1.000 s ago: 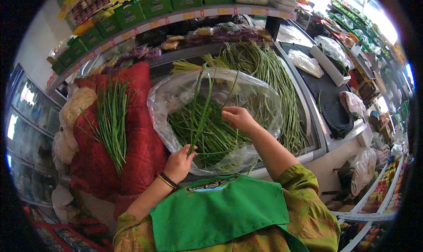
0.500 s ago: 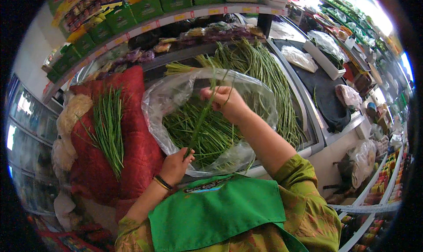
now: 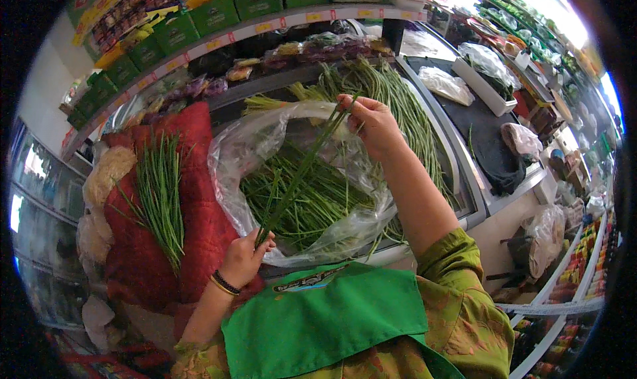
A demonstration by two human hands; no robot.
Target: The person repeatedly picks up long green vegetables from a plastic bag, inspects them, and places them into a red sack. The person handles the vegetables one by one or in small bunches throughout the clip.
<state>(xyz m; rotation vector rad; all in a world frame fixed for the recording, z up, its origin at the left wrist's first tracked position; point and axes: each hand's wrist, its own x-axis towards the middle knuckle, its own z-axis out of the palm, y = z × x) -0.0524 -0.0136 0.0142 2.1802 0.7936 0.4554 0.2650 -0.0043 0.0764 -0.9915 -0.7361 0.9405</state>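
Closest in, a green apron (image 3: 318, 326) over a patterned green sleeve (image 3: 464, 299). Just above it, the left hand (image 3: 244, 259), a dark bangle (image 3: 224, 283) on its wrist, fingers pressed together around the lower end of a few long green stalks (image 3: 302, 173). The grip there is a closed pinch at the near rim of the clear plastic bag (image 3: 232, 160).

Those stalks run up and to the right, stretched taut across the open bag. At their upper end, the right hand (image 3: 373, 124) is raised over the far rim, thumb and fingertips pinching the tips. So both hands hold the same thin bunch, one at each end, above the loose greens (image 3: 312, 203) lying inside the bag.

To the left, a separate bundle of green stalks (image 3: 159, 196) lies on a red quilted cloth (image 3: 199, 206), apart from the bag.

Beyond the bag, a heap of long green beans (image 3: 398, 97) spreads across the bench (image 3: 478, 180). Farther right, a dark cloth (image 3: 494, 157) and a white tray (image 3: 481, 84) with bagged produce. At the very back, a shelf (image 3: 265, 24) carries green boxes (image 3: 212, 13).
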